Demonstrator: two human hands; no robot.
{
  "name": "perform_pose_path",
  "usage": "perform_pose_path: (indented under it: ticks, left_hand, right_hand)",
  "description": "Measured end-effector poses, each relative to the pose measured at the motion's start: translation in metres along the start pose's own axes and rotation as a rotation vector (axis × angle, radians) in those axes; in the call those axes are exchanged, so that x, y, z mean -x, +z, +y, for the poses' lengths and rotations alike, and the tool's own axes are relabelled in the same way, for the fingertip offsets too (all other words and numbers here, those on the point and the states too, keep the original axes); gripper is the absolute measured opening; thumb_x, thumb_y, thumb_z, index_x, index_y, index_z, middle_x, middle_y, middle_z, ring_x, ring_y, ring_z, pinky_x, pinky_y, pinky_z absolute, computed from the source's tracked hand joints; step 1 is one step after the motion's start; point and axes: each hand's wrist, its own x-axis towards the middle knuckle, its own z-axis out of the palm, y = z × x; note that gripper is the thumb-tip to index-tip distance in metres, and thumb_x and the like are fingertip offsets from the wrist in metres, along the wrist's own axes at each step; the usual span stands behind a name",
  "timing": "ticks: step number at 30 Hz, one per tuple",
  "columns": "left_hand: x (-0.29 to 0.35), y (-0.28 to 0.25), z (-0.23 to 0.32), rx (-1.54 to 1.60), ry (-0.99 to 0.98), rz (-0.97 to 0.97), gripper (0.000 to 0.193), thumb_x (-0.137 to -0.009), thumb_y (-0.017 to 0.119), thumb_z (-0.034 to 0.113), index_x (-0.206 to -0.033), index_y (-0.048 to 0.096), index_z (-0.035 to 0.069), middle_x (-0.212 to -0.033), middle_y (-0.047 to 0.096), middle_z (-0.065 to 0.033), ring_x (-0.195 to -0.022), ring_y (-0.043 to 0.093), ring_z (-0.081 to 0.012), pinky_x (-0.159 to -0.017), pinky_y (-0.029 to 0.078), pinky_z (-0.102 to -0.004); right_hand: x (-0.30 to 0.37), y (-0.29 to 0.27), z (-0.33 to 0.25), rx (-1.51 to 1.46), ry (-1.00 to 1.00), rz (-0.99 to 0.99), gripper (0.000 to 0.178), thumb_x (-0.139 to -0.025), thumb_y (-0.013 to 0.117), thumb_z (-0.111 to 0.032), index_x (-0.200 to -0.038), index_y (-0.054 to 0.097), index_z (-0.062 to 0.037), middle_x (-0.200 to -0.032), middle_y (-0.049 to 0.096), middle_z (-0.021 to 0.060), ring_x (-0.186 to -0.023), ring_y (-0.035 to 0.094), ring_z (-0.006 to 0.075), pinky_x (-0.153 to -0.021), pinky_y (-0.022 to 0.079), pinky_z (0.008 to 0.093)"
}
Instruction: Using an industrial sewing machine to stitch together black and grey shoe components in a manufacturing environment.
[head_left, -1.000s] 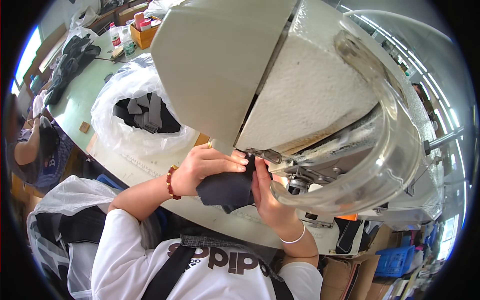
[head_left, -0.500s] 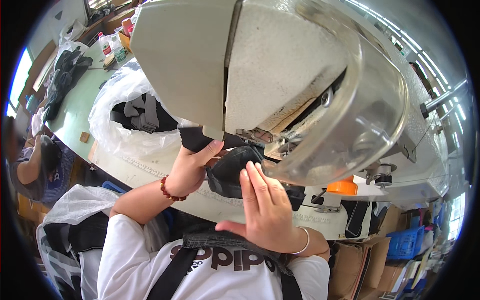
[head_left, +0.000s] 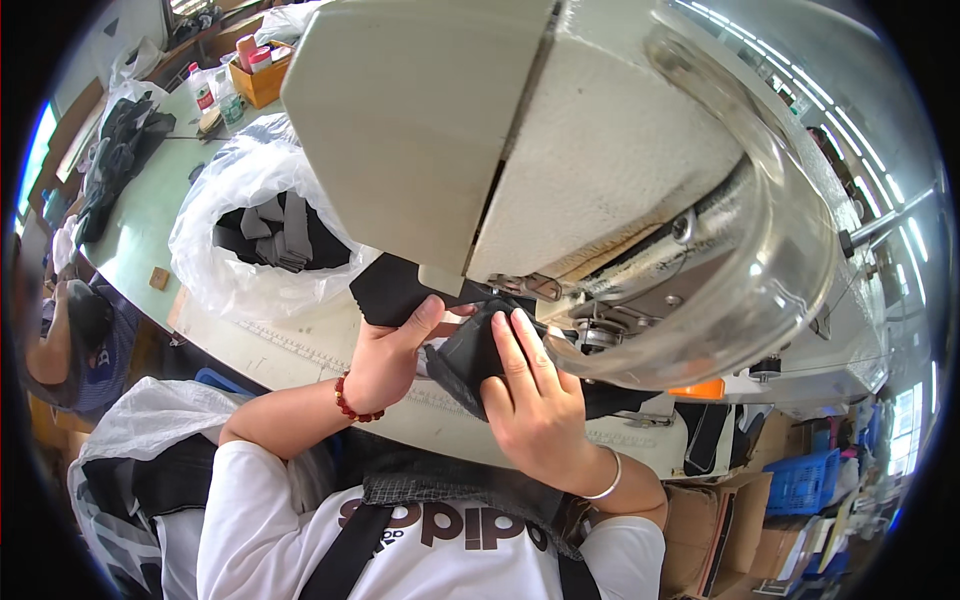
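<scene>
A black fabric piece [head_left: 465, 362] lies bunched under the head of a sewing machine [head_left: 400, 130]. My left hand [head_left: 392, 345] pinches dark cloth at its left side, thumb on top and the other fingers mostly hidden beneath. A flat black flap [head_left: 385, 287] sticks out beyond that thumb. On the fabric's right part rests my right hand [head_left: 540, 400], two fingers stretched over the top and the thumb drawn in at the near edge. Just beyond the fingertips is the machine's metal foot area [head_left: 525, 288], partly covered by the clear curved guard [head_left: 790, 290]. The needle cannot be made out.
Left of the machine, a white plastic bag [head_left: 205, 260] holds grey and black cloth strips. Bottles [head_left: 202, 90] and a wooden box [head_left: 262, 82] stand farther back. An orange part [head_left: 697, 389] sits at right, above cardboard boxes [head_left: 690, 530]. Another person [head_left: 85, 340] works at far left.
My right thumb has drawn in from outstretched to the fabric's edge. The black piece has turned and its near edge has lifted. The view has shifted slightly.
</scene>
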Motion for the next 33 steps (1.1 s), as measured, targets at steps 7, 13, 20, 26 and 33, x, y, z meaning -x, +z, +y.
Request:
perform_pose_path:
  ticks: [7, 13, 20, 26, 33]
  left_hand:
    - [-0.020, -0.032, -0.011, -0.269, 0.086, -0.229, 0.029, -0.108, 0.057, 0.008, -0.134, 0.060, -0.002, -0.124, 0.071, -0.0119, -0.115, 0.070, -0.0226, -0.098, 0.059, -0.0409]
    - [-0.011, -0.039, -0.021, 0.008, -0.129, -0.138, 0.030, -0.111, 0.052, 0.013, -0.138, 0.059, 0.003, -0.132, 0.068, -0.0113, -0.120, 0.067, -0.0256, -0.099, 0.057, -0.0428]
    - [-0.006, -0.030, -0.010, 0.106, -0.223, -0.125, 0.031, -0.111, 0.051, 0.013, -0.140, 0.058, 0.006, -0.135, 0.066, -0.0098, -0.121, 0.067, -0.0282, -0.099, 0.057, -0.0448]
    - [-0.013, -0.027, -0.002, -0.300, 0.058, -0.272, 0.026, -0.106, 0.060, 0.012, -0.128, 0.070, 0.004, -0.123, 0.074, -0.0089, -0.111, 0.068, -0.0228, -0.104, 0.045, -0.0408]
    - [-0.030, -0.024, 0.016, -0.747, 0.354, -0.415, 0.025, -0.092, 0.070, 0.003, -0.115, 0.080, 0.005, -0.117, 0.079, -0.0104, -0.099, 0.072, -0.0232, -0.093, 0.046, -0.0347]
  right_hand:
    - [-0.011, -0.026, 0.008, -0.078, -0.008, -0.244, 0.015, -0.080, 0.069, -0.005, -0.076, 0.056, -0.0029, -0.141, 0.062, 0.0290, -0.129, 0.064, 0.0451, -0.080, 0.062, 0.0437]
    - [-0.016, -0.030, 0.014, -0.162, 0.025, -0.259, 0.013, -0.080, 0.070, -0.006, -0.080, 0.058, -0.0017, -0.141, 0.060, 0.0300, -0.131, 0.062, 0.0438, -0.096, 0.056, 0.0521]
    - [-0.021, -0.034, 0.019, -0.025, -0.083, -0.252, 0.014, -0.080, 0.070, -0.009, -0.081, 0.057, -0.0026, -0.140, 0.062, 0.0287, -0.131, 0.062, 0.0422, -0.100, 0.052, 0.0540]
    - [-0.020, -0.032, 0.018, -0.061, -0.070, -0.279, 0.014, -0.081, 0.069, -0.011, -0.081, 0.057, -0.0038, -0.140, 0.062, 0.0290, -0.130, 0.062, 0.0411, -0.099, 0.053, 0.0517]
    - [-0.019, -0.036, 0.018, 0.030, -0.118, -0.355, 0.012, -0.082, 0.067, -0.011, -0.084, 0.057, -0.0046, -0.141, 0.061, 0.0304, -0.130, 0.062, 0.0392, -0.096, 0.055, 0.0460]
